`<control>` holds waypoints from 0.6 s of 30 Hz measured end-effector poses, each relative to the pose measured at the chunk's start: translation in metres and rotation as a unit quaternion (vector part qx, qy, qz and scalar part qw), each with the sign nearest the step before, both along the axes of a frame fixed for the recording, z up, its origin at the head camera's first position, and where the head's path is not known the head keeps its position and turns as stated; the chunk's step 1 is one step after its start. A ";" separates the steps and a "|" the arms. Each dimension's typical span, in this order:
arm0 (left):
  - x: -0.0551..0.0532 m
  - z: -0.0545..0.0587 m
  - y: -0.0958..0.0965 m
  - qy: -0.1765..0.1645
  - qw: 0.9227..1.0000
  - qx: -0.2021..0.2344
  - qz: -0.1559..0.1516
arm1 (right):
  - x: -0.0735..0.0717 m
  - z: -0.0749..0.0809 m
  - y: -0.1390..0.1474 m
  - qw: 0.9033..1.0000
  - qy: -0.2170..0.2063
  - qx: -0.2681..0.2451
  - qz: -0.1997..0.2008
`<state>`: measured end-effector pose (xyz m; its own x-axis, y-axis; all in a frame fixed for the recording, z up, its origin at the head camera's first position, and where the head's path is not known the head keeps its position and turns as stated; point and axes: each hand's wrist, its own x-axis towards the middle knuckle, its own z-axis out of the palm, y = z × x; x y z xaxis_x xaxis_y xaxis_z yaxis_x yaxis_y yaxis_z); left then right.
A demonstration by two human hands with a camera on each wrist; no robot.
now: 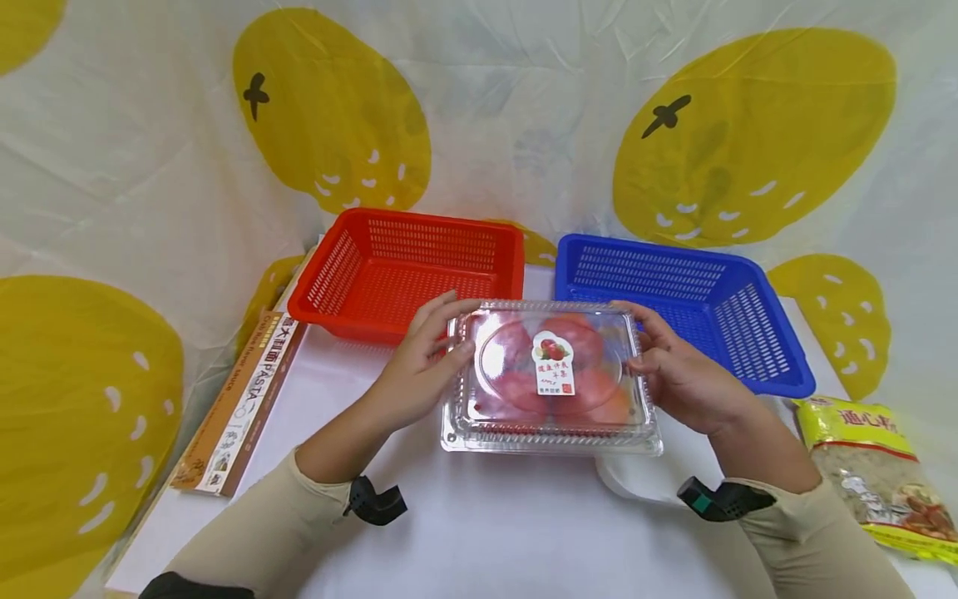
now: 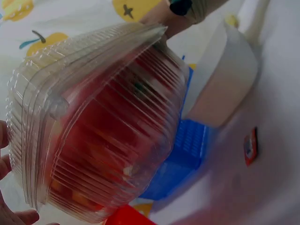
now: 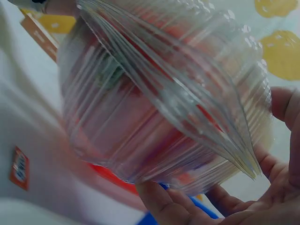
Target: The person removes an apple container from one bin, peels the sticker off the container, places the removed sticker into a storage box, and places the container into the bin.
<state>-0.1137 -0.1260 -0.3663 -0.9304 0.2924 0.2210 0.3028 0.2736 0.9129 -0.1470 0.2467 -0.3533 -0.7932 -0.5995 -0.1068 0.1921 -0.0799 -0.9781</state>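
Observation:
Between both hands is a clear plastic clamshell box of round red fruit that look like apples. A white label with a fruit picture is stuck on its lid. My left hand grips the box's left end, thumb on the lid side. At the opposite end my right hand holds it, thumb at the lid edge; the right wrist view shows several of its fingers around the ribbed side. The box is lifted over the white table, its lid tilted toward the head camera.
Behind the box stand a red basket and, to its right, a blue basket. A pasta box lies left, a yellow-topped food bag right. Below the box are a white handled vessel and a small red packet.

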 end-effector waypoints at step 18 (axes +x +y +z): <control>0.045 -0.013 -0.085 0.018 0.997 -0.041 0.068 | 0.029 -0.019 -0.096 0.997 -0.052 0.047 -0.023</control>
<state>-0.0688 -0.2114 -0.3789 -0.9544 0.1828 0.2362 0.2907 0.3868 0.8752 -0.1177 0.1508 -0.3725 -0.8010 -0.5466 -0.2439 0.2916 -0.0005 -0.9565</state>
